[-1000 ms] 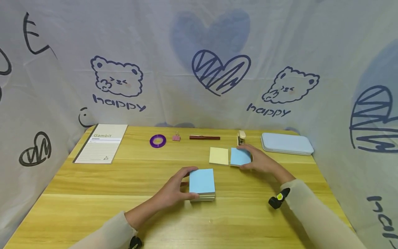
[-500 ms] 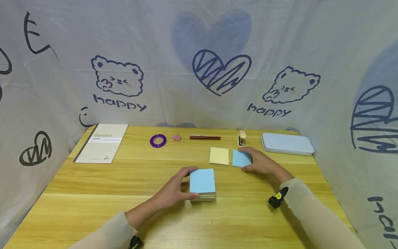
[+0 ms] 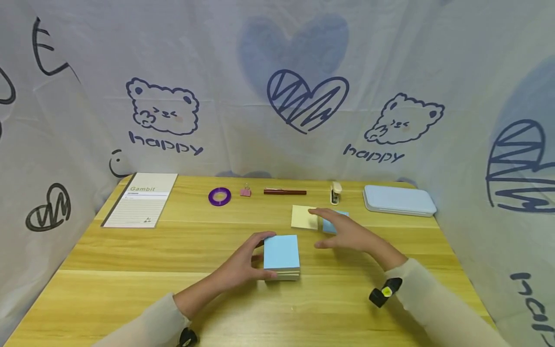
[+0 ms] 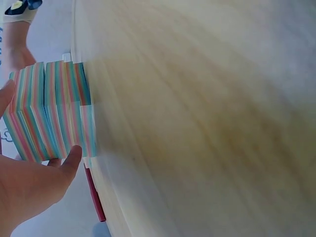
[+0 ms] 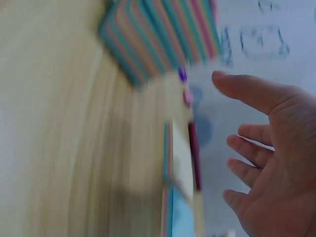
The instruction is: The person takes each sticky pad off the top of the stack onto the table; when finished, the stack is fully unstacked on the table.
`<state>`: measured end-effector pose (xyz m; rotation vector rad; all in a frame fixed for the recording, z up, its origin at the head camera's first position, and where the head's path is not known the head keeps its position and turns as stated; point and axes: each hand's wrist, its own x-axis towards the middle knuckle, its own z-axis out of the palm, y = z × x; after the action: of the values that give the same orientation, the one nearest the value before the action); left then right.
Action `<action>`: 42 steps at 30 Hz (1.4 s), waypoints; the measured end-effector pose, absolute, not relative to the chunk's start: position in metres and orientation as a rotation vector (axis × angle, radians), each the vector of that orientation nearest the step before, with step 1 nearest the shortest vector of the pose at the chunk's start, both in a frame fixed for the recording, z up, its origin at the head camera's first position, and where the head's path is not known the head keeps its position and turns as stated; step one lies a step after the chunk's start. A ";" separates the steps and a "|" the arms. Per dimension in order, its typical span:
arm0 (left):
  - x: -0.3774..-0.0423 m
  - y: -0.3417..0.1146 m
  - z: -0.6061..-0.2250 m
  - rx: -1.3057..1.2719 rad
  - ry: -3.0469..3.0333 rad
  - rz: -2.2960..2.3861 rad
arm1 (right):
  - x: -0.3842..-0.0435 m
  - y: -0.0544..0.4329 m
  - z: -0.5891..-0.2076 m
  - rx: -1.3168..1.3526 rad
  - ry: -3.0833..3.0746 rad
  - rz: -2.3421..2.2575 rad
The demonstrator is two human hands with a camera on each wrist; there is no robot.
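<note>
steadily brace the blue-topped stack (image 3: 281, 252), near centre, in the gripping left hand (image 3: 243, 262); guide the right hand (image 3: 352, 233), spread-fingered and holding nothing, clear of the far yellow pad (image 3: 302, 218) and blue pad (image 3: 328, 228) without nudging either.

This is a desk nook, enclosed by a white fabric curtain (image 3: 234, 120) with blue cartoon prints. A white paper notepad (image 3: 139, 200) and small cream stapler (image 3: 336, 192) lie on a yellow wood-grain tabletop (image 3: 338, 308).
</note>
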<state>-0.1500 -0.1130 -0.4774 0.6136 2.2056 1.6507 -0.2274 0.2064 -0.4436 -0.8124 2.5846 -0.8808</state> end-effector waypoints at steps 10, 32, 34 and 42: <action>-0.150 -0.112 -0.481 0.634 2.237 1.652 | -0.187 0.155 -0.434 -0.988 2.469 -0.893; -0.150 -0.112 -0.484 0.624 2.263 1.626 | -0.177 0.156 -0.435 -1.016 2.575 -0.918; -0.150 -0.111 -0.484 0.613 2.264 1.627 | -0.179 0.165 -0.435 -0.979 2.588 -0.919; -0.149 -0.110 -0.482 0.598 2.279 1.600 | -0.194 0.218 -0.442 -0.771 2.562 -1.091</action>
<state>-0.1485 -0.1101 -0.4818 0.5984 2.2792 1.6001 -0.1945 0.2184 -0.4424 -0.7713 2.5620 -1.0913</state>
